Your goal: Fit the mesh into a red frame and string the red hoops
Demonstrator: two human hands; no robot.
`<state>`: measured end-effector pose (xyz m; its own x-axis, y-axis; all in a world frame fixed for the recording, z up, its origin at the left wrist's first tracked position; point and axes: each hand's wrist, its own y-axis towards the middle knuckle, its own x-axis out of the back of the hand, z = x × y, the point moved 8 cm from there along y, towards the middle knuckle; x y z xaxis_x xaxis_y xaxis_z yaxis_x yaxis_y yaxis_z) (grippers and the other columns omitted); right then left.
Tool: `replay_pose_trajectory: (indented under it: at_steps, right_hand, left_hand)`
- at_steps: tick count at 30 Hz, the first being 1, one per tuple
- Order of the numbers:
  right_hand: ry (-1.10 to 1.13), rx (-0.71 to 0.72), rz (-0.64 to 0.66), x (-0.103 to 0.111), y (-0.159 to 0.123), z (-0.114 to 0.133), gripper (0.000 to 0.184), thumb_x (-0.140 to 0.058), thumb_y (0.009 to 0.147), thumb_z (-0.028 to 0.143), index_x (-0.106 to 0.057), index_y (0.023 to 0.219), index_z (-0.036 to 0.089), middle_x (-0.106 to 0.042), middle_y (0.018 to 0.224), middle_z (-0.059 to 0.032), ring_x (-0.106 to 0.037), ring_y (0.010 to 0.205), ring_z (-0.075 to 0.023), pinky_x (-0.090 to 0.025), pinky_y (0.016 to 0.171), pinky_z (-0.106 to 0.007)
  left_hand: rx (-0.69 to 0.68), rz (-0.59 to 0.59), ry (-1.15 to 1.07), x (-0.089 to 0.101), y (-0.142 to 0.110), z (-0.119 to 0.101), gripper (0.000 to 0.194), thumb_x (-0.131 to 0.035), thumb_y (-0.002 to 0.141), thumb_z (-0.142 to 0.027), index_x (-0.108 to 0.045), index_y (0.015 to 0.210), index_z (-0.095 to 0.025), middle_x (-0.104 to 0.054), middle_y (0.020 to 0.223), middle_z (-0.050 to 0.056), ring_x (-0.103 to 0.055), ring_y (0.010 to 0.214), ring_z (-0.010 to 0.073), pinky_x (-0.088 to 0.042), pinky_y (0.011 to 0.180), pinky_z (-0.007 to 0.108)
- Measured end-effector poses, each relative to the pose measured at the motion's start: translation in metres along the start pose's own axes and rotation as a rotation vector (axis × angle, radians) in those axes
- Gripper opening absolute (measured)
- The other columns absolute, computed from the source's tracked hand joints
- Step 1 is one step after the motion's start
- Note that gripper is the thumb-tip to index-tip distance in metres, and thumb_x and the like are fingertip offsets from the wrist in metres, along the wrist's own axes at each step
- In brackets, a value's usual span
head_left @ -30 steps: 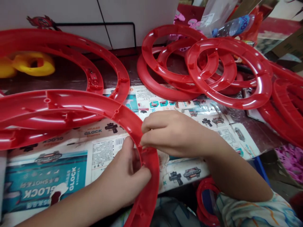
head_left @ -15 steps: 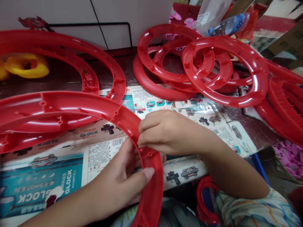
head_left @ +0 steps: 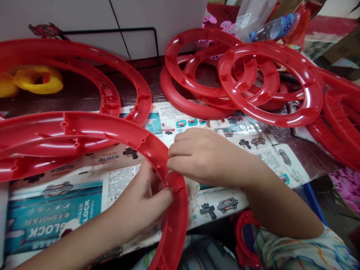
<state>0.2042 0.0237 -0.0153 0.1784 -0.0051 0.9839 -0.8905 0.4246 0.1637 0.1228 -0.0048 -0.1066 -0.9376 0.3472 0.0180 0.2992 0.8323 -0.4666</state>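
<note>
A large red plastic ring, with its hollow, ribbed side up, lies before me and runs past the left and bottom edges. My left hand grips its near right stretch, with the thumb on the inner rim and the other fingers partly hidden below. My right hand is closed against the ring's outer edge, just above the left thumb. Its fingertips are pressed together at the rim, and whatever they pinch there cannot be made out. Small pegs and cross ribs show along the ring's channel.
Several red rings are piled at the back right. More large red rings lie at the left, near a yellow ring-shaped part. Printed cardboard covers the tabletop. A plastic bottle lies at the back, and pink pieces sit at the right.
The left thumb has moved up and left along the ring, closer to the right hand. The ring's near right part has shifted slightly left. The right hand stays at the outer rim.
</note>
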Motion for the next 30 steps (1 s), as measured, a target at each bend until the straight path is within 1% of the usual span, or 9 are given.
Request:
replay_pose_trajectory:
  at_steps: [4,9,13,15,17,20,25,28,30]
  right_hand:
    - [-0.135,0.038,-0.089,0.005,-0.001,0.003,0.024,-0.041,0.091,0.006,-0.058,0.077,0.014,-0.059,0.074,-0.0022,-0.046,0.074,-0.0137,-0.032,0.069,-0.028]
    - [-0.171,0.05,-0.159,0.007,0.002,0.009,0.025,-0.037,0.096,0.011,-0.057,0.08,0.015,-0.057,0.077,-0.0017,-0.046,0.079,-0.0144,-0.031,0.072,-0.029]
    - [-0.117,0.062,-0.113,-0.001,0.005,0.01,0.021,-0.043,0.093,0.01,-0.059,0.081,0.015,-0.058,0.077,-0.0012,-0.044,0.076,-0.0142,-0.029,0.069,-0.029]
    - [-0.073,0.053,-0.075,-0.005,0.005,0.008,0.019,-0.045,0.092,0.01,-0.06,0.081,0.015,-0.059,0.077,-0.0013,-0.043,0.075,-0.014,-0.028,0.068,-0.028]
    - [-0.047,0.047,-0.066,-0.006,0.004,0.006,0.018,-0.047,0.092,0.012,-0.061,0.08,0.015,-0.059,0.077,-0.0012,-0.042,0.074,-0.0138,-0.027,0.067,-0.028]
    - [-0.022,0.062,-0.072,-0.006,0.004,0.007,0.018,-0.048,0.092,0.012,-0.061,0.08,0.015,-0.058,0.074,-0.0009,-0.041,0.072,-0.0138,-0.027,0.065,-0.028]
    - [-0.01,0.078,-0.099,-0.005,0.005,0.012,0.02,-0.043,0.093,0.01,-0.061,0.084,0.014,-0.059,0.081,-0.0024,-0.043,0.077,-0.0139,-0.03,0.07,-0.028]
    - [-0.061,0.069,-0.085,-0.005,0.005,0.012,0.02,-0.043,0.093,0.011,-0.061,0.083,0.015,-0.059,0.085,-0.0026,-0.043,0.082,-0.0144,-0.03,0.073,-0.029]
    - [-0.089,0.08,-0.074,-0.005,0.004,0.012,0.02,-0.046,0.092,0.012,-0.059,0.078,0.016,-0.059,0.087,-0.0021,-0.043,0.083,-0.0144,-0.028,0.072,-0.03]
  left_hand:
    - [-0.044,0.064,0.038,-0.005,0.0,-0.003,0.025,-0.057,0.077,-0.024,-0.046,0.099,-0.022,-0.057,0.083,-0.001,-0.056,0.075,0.0165,-0.046,0.062,0.027]
    - [-0.043,0.14,0.103,-0.012,-0.004,-0.001,0.018,-0.052,0.081,-0.019,-0.044,0.097,-0.024,-0.056,0.081,-0.005,-0.056,0.073,0.0132,-0.045,0.06,0.023]
    - [-0.076,0.19,0.083,-0.019,-0.009,-0.005,0.025,-0.052,0.079,-0.011,-0.044,0.098,-0.025,-0.059,0.092,-0.004,-0.059,0.088,0.0144,-0.049,0.071,0.023]
    - [-0.05,0.202,0.026,-0.021,-0.009,-0.005,0.028,-0.055,0.081,-0.015,-0.044,0.105,-0.026,-0.061,0.099,-0.002,-0.06,0.097,0.0164,-0.05,0.078,0.025]
    - [0.001,0.176,-0.049,-0.019,-0.008,-0.004,0.031,-0.059,0.082,-0.023,-0.044,0.109,-0.026,-0.063,0.098,0.0,-0.061,0.097,0.0193,-0.051,0.076,0.028]
    - [0.008,0.069,-0.102,-0.01,-0.004,-0.005,0.032,-0.064,0.079,-0.031,-0.046,0.104,-0.025,-0.065,0.086,0.0,-0.064,0.087,0.0214,-0.051,0.068,0.029]
    - [-0.085,-0.098,-0.075,0.002,-0.002,-0.008,0.029,-0.058,0.079,-0.027,-0.041,0.102,-0.023,-0.057,0.077,-0.003,-0.058,0.068,0.0152,-0.049,0.059,0.027]
    - [-0.093,-0.124,0.045,0.005,-0.002,-0.009,0.03,-0.055,0.078,-0.025,-0.038,0.103,-0.022,-0.053,0.081,-0.003,-0.053,0.067,0.0139,-0.046,0.057,0.026]
    - [-0.095,-0.099,0.118,0.005,0.0,-0.01,0.033,-0.054,0.077,-0.022,-0.038,0.105,-0.022,-0.052,0.088,-0.002,-0.054,0.075,0.0153,-0.047,0.062,0.028]
